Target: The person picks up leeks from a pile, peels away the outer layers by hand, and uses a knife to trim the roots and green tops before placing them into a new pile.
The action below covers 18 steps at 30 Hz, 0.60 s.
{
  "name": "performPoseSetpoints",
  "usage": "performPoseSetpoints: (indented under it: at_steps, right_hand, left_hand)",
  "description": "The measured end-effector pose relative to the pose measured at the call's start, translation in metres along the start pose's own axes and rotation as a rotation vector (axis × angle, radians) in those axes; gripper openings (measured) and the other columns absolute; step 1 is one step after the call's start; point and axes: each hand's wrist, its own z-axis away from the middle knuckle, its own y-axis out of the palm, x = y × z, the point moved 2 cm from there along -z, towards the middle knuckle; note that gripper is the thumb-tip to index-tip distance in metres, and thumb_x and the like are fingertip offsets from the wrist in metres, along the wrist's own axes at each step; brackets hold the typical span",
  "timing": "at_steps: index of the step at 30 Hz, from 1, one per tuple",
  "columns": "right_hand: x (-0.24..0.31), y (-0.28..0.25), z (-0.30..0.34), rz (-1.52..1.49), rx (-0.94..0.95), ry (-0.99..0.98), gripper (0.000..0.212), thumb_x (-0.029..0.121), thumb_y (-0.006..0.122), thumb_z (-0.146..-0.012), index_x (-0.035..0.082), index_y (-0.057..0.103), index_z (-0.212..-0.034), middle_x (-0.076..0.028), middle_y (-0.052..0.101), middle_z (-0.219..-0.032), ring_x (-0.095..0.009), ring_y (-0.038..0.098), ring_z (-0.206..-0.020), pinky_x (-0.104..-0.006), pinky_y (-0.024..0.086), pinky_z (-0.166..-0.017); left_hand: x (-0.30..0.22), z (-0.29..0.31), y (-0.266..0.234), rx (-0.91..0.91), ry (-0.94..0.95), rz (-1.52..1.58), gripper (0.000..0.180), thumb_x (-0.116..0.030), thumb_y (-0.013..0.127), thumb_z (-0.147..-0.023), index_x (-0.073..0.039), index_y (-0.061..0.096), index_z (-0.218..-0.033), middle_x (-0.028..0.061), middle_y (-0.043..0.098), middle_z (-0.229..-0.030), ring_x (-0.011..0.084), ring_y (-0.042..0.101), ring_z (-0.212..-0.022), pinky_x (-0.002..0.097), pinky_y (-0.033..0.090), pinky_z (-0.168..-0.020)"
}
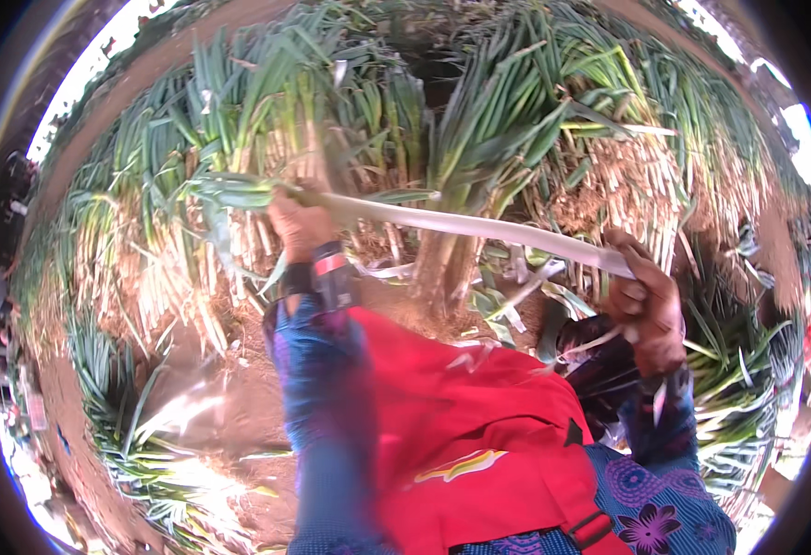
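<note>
Pale-stalked leek [479,227] held level between both hands above bare earth [229,407]; left hand [302,225] grip clamped at its green leaf end; right hand [648,310] grip clamped at its white end; leek piles [535,111] heaped beyond.

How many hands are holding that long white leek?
2. The left hand grips the leek near its green leaves, and the right hand grips its white end. No other hands show.
</note>
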Motion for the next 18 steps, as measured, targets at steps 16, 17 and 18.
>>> performPoseSetpoints:
  at_steps: [16, 17, 18]
  right_hand:
    - [0.034, 0.029, 0.097, 0.758, -0.187, -0.306, 0.038, 0.033, 0.061, -0.087, 0.003, 0.055, -0.110, 0.006, 0.044, -0.066, 0.001, 0.030, -0.044, -0.0181, 0.017, -0.039]
    - [0.033, 0.029, 0.100, 0.772, -0.212, -0.309, 0.039, 0.034, 0.061, -0.087, 0.003, 0.054, -0.109, 0.006, 0.043, -0.064, 0.001, 0.030, -0.044, -0.0182, 0.017, -0.039]
    - [0.032, 0.029, 0.103, 0.784, -0.239, -0.312, 0.039, 0.035, 0.061, -0.087, 0.003, 0.054, -0.109, 0.007, 0.042, -0.061, 0.001, 0.030, -0.044, -0.0184, 0.017, -0.039]
  left_hand:
    - [0.117, 0.002, 0.035, -0.381, -0.261, 0.227, 0.020, -0.031, 0.048, -0.092, -0.011, 0.043, -0.094, 0.0065, 0.047, -0.075, 0.0177, 0.048, -0.056, 0.0325, 0.040, -0.049]
    - [0.124, 0.002, 0.033, -0.419, -0.307, 0.226, 0.019, -0.030, 0.047, -0.092, -0.011, 0.043, -0.094, 0.0069, 0.047, -0.076, 0.0182, 0.048, -0.057, 0.0332, 0.040, -0.050]
    - [0.133, 0.002, 0.032, -0.456, -0.356, 0.223, 0.018, -0.029, 0.046, -0.092, -0.011, 0.043, -0.094, 0.0073, 0.047, -0.077, 0.0186, 0.048, -0.058, 0.0339, 0.040, -0.051]
